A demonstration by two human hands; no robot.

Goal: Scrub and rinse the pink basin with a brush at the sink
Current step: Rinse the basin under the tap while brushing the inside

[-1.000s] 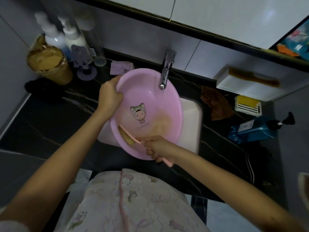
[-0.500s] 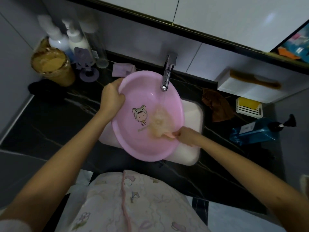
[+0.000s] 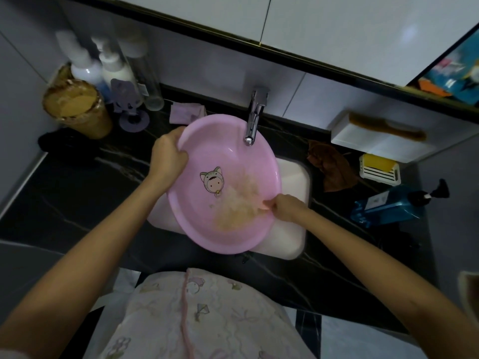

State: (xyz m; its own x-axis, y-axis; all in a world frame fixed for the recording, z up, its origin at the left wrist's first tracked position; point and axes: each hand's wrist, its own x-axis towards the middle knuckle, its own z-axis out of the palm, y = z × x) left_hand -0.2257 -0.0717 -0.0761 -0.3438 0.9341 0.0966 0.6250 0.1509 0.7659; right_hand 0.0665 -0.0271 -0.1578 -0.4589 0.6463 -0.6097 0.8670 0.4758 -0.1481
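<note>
The pink basin [image 3: 228, 156] lies tilted over the sink [image 3: 294, 182], far rim under the tap [image 3: 255, 117], with the left hand [image 3: 168, 151] gripping its left rim, fingers curled over the edge. At its right rim the right hand [image 3: 285, 207] clamps its fingers on the blurred brush [image 3: 239, 200], whose bristles reach leftward from them across the basin floor.

**A home bathroom, seen from above the washstand**

A white sink [image 3: 293, 177] is set into a dark, veined stone counter [image 3: 77, 182]. A chrome tap [image 3: 255, 117] stands over it, with a pale tiled wall [image 3: 207, 68] behind. Pump bottles [image 3: 85, 68] are grouped in the far left corner. To the right are a soap dish [image 3: 379, 174] holding a yellow bar, a comb [image 3: 388, 128] on a white shelf [image 3: 363, 141], and a blue bottle [image 3: 388, 206] lying on its side. White cabinet doors [image 3: 337, 35] hang above. The person at the counter wears pale, cartoon-print clothing [image 3: 207, 320].
</note>
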